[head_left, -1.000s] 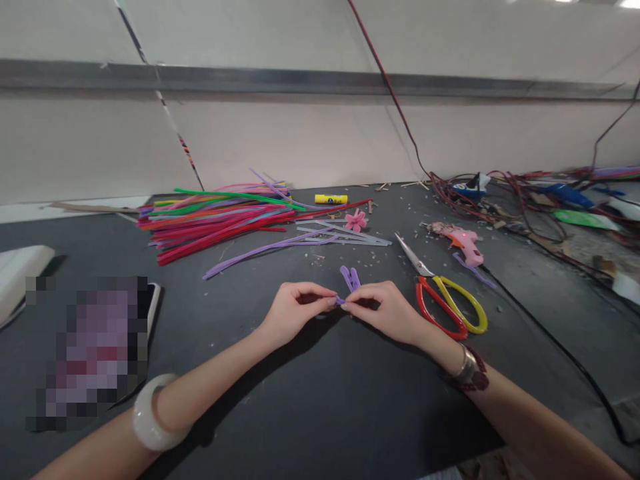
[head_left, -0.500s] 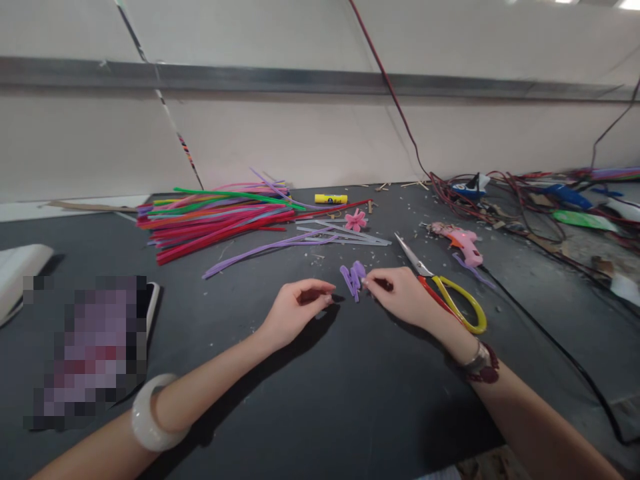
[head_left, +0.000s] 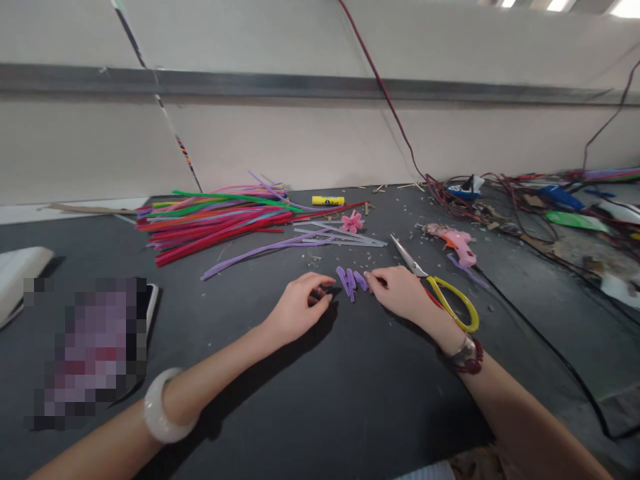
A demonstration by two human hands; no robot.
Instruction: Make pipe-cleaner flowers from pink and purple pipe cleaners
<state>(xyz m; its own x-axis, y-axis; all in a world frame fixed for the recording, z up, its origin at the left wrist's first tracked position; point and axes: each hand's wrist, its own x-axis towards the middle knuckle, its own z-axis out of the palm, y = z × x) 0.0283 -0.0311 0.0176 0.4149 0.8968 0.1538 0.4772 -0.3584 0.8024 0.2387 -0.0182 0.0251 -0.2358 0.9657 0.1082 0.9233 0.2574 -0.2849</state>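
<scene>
Dark tabletop. Far left of centre, heap of multicoloured pipe cleaners, lengths running roughly sideways. Left hand: fingers loosely curled, cannot tell if anything held. Purple pipe-cleaner loops lie on table between hands, long axes fanned, pointing away from person and tilted left. Right hand: fingertips at loops' right end, grip unclear. Just beyond, scissors, blades pointing up-left; pink glue gun.

wall: cream panels | rail: grey metal strip | bench: dark grey top | light: ceiling lamps
</scene>
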